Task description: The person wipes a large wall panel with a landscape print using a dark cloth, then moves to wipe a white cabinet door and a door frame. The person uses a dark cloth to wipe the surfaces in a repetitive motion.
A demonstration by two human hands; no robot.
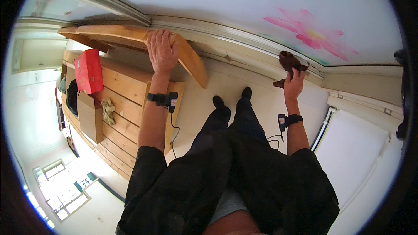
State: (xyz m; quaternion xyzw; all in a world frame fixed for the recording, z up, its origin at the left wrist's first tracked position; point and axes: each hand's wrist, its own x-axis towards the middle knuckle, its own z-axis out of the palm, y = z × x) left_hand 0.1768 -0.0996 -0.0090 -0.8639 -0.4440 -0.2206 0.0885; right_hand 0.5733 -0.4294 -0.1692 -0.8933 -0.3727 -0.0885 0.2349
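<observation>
My left hand (pixel 162 52) grips the top edge of a wooden headboard (pixel 192 62), its fingers laid over the wood. On the right, my right hand (pixel 294 85) holds a dark brown cloth (pixel 289 62) against the pale sill rail (pixel 261 46) beneath a glossy panel (pixel 228 0). A loose end of the cloth hangs below my fingers. Printed on the panel is a pink flower (pixel 310 32), just above the cloth. Both wrists wear black straps with small devices and cables.
Left of me stands a slatted wooden bed (pixel 124 104). It bears a red box (pixel 88 71), a cardboard box (pixel 89 117) and a crumpled beige cloth (pixel 108 111). A white panel (pixel 356 153) lies to the right. My shoes (pixel 247 93) are on the pale floor (pixel 225 75).
</observation>
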